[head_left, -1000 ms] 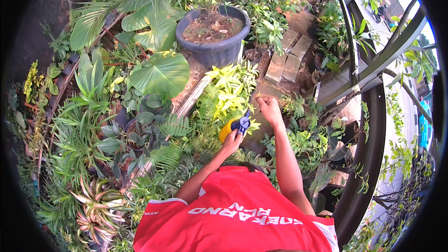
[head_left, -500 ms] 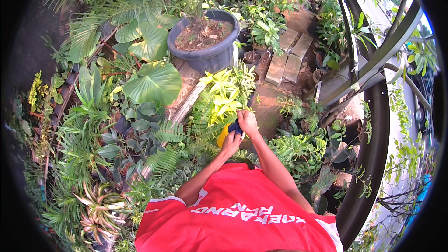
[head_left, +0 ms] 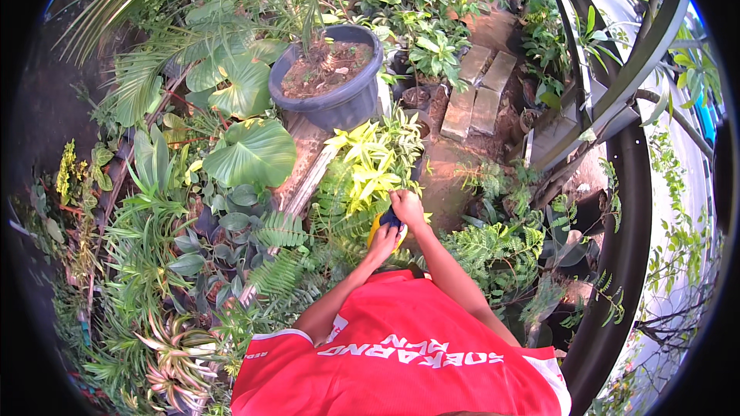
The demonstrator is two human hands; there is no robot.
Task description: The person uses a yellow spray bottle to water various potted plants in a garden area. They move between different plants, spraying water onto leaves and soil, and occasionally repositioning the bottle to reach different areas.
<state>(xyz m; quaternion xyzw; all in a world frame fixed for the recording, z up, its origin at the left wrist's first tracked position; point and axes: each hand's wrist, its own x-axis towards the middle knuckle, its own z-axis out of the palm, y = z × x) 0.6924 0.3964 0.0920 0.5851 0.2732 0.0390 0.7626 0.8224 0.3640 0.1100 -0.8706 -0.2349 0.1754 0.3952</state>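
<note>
Close in front of my chest, both hands are closed around a yellow container with a dark blue top point(head_left: 391, 219). My left hand point(head_left: 383, 244) wraps its nearer side, with yellow showing on either side of the fingers. Higher up, my right hand point(head_left: 407, 206) is closed at the dark blue top; its fingertips are partly hidden. The container's exact kind is not plain, as my hands cover most of it. Just beyond the hands grows a bright yellow-green leafy plant point(head_left: 361, 166). Fern fronds point(head_left: 335, 200) spread to the left of them.
A large dark round pot point(head_left: 331, 100) with a palm stands ahead. Paving blocks point(head_left: 479, 100) lie on bare soil at the right. A curved dark metal frame point(head_left: 628, 246) runs down the right side. Dense plants point(head_left: 154, 231) fill the left, beside a wooden plank point(head_left: 308, 181).
The view has shifted slightly, and the pot sits a little lower and further left in it. My hands stay closed on the container, which looks turned or tilted slightly.
</note>
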